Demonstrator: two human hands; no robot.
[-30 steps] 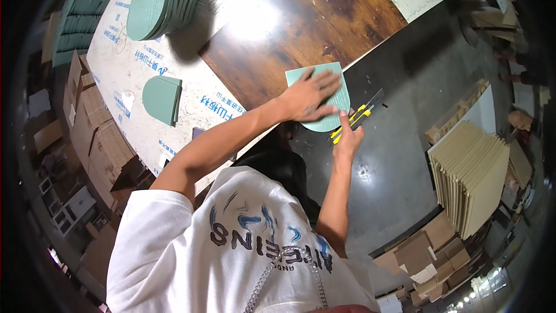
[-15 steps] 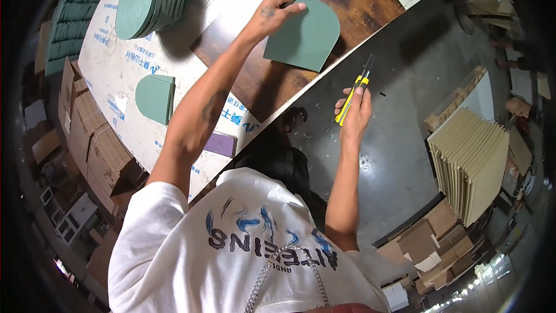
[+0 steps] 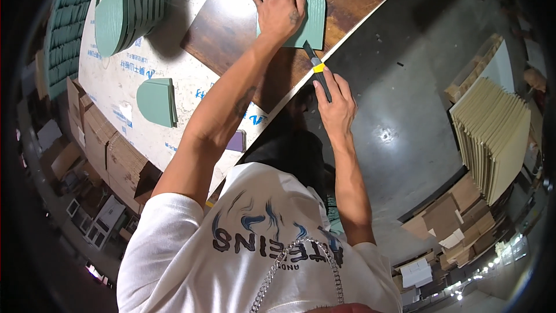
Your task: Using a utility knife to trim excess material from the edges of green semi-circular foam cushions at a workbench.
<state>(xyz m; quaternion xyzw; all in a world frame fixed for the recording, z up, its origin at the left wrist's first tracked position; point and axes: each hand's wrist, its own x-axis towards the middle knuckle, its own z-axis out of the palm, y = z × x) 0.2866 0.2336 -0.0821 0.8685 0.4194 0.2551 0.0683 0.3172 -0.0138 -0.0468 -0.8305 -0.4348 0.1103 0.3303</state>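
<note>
A green, round-topped panel (image 3: 315, 14) with a grooved surface lies on a brown wood-patterned board (image 3: 223, 32), its straight edge toward me. My left hand (image 3: 280, 13) lies flat on this panel, fingers spread, pressing near its left side. A yellow and black utility knife (image 3: 320, 75) is gripped in my right hand (image 3: 338, 107). Its dark blade tip meets the panel's near edge, close to the right corner. Whether the blade has cut in, I cannot tell.
A stack of green rounded panels (image 3: 113, 17) stands at the table's far left. Smaller green pieces (image 3: 155, 103) lie nearer, and a purple flat box (image 3: 236, 141) sits partly behind my left forearm. Cardboard (image 3: 116, 153) is piled left; cream boards (image 3: 492, 139) stand on the floor at right.
The panel now lies down on the board with its grooved face up; before, my left hand held its edge. My right hand has brought the knife left and up to the panel's near edge.
</note>
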